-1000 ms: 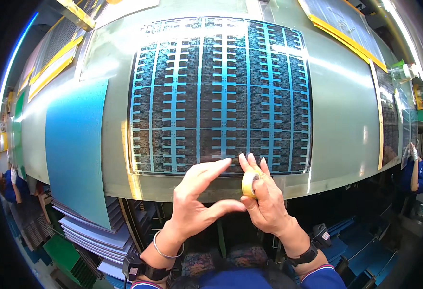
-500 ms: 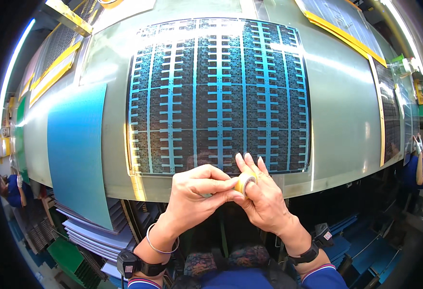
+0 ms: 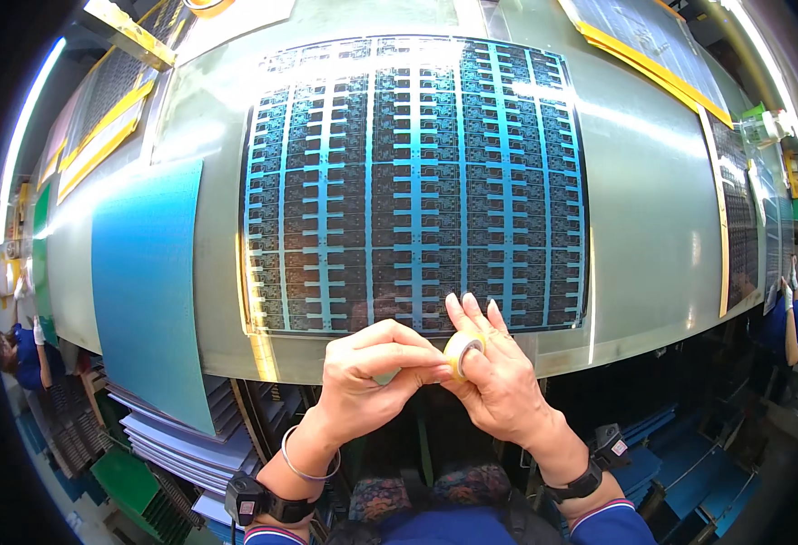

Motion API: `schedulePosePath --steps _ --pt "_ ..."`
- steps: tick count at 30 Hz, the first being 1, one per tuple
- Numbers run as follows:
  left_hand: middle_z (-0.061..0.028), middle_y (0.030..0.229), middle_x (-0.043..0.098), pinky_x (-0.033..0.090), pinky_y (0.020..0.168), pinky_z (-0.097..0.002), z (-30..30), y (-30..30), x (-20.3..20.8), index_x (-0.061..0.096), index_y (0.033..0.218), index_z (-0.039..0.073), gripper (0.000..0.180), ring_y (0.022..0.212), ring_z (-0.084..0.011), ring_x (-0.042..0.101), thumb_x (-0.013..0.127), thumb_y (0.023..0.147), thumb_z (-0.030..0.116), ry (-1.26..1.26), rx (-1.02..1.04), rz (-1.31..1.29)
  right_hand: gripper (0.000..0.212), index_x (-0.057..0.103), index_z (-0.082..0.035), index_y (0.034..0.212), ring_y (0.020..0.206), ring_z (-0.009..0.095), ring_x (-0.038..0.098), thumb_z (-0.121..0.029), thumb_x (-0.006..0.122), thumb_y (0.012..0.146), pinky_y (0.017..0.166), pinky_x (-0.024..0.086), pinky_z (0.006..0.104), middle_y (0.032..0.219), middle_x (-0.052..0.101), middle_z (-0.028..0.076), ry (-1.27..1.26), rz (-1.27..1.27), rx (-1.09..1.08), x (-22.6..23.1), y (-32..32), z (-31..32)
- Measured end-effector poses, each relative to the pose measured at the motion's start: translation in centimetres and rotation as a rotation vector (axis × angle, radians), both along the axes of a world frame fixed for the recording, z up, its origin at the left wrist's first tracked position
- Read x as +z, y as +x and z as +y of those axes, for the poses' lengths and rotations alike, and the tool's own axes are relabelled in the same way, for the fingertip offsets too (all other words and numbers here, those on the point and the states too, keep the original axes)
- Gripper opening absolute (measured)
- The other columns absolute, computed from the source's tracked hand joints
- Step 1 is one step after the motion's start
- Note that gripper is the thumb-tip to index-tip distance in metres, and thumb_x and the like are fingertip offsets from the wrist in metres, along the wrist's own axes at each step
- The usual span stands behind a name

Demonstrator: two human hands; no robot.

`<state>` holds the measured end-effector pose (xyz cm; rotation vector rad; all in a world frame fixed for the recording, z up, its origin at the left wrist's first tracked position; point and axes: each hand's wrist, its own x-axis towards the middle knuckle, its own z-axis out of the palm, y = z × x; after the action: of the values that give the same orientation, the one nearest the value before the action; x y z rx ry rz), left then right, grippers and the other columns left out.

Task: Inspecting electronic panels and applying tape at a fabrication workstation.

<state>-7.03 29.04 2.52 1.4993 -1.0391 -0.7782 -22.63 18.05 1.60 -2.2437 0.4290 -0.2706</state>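
I see my right hand (image 3: 499,386) holding a small yellow tape roll (image 3: 463,350). The thumb and fingers are curled around the roll and press on it, and the long fingers stick up behind it. My left hand (image 3: 372,372) comes in from the left and meets the roll. Its thumb and first finger are pressed together right at the edge of the roll, pinching there. I cannot tell if a bit of tape sits between them; it is too small to see.

The roll is between both hands, just past the near edge of the table (image 3: 653,227). Right above the grip lies the big blue sheet (image 3: 417,182) with many small dark squares in rows. My right fingertips reach up over its bottom edge. A plain blue sheet (image 3: 149,291) lies well off to the left of the grip. Below it and to the left of my wrist is a stack of sheets (image 3: 172,445). My left wrist has a thin bangle (image 3: 304,468), and both wrists wear black bands. A person in blue (image 3: 794,322) stands far off to the right.
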Motion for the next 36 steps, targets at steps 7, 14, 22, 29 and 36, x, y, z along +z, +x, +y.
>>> schedulePosePath --steps 7,14,22,29,36 --pt "-0.0119 0.095 0.065 0.054 0.073 -0.0258 1.3 -0.6 -0.3 0.067 0.097 0.000 0.019 0.081 -0.0162 0.066 0.070 0.079 -0.004 -0.030 0.104 0.376 0.029 0.054 0.000 0.093 0.128 0.043 0.042 -0.024 0.068 0.084 0.108 0.031 0.0522 0.137 0.044 0.029 0.048 -0.026 0.003 0.0 0.0 -0.1" --pt "-0.0076 0.092 0.065 0.054 0.067 -0.0269 -0.5 0.5 0.3 0.068 0.112 0.009 0.056 0.076 -0.0158 0.063 0.087 0.061 0.022 0.065 -0.094 -0.074 0.029 0.056 0.000 0.099 0.128 0.044 0.042 -0.023 0.067 0.085 0.108 0.031 0.0521 0.137 0.044 0.029 0.041 0.006 0.002 0.2 -0.1 -0.4" --pt "-0.0049 0.077 0.067 0.053 0.059 -0.0263 -0.1 0.8 0.5 0.073 0.083 0.007 0.016 0.066 -0.0161 0.065 0.080 0.069 0.003 0.013 -0.026 -0.057 0.028 0.057 0.000 0.102 0.129 0.043 0.042 -0.020 0.066 0.085 0.108 0.031 0.0515 0.136 0.045 0.028 0.025 0.019 0.023 0.4 0.4 -0.3" --pt "-0.0083 0.082 0.070 0.054 0.064 -0.0236 0.7 -0.8 0.5 0.072 0.091 0.001 0.016 0.073 -0.0105 0.065 0.076 0.076 0.000 0.122 0.141 0.290 0.026 0.059 -0.001 0.096 0.130 0.043 0.041 -0.024 0.065 0.086 0.110 0.027 0.0519 0.136 0.045 0.028 0.023 0.063 0.014 0.5 0.2 -0.1" --pt "-0.0088 0.083 0.065 0.053 0.065 -0.0260 1.8 -1.5 -0.6 0.070 0.091 0.002 0.014 0.073 -0.0155 0.064 0.069 0.079 -0.005 0.041 0.208 0.087 0.028 0.059 -0.002 0.090 0.131 0.043 0.040 -0.028 0.066 0.086 0.110 0.027 0.0514 0.136 0.046 0.028 -0.010 0.070 0.011 0.4 0.3 0.2"
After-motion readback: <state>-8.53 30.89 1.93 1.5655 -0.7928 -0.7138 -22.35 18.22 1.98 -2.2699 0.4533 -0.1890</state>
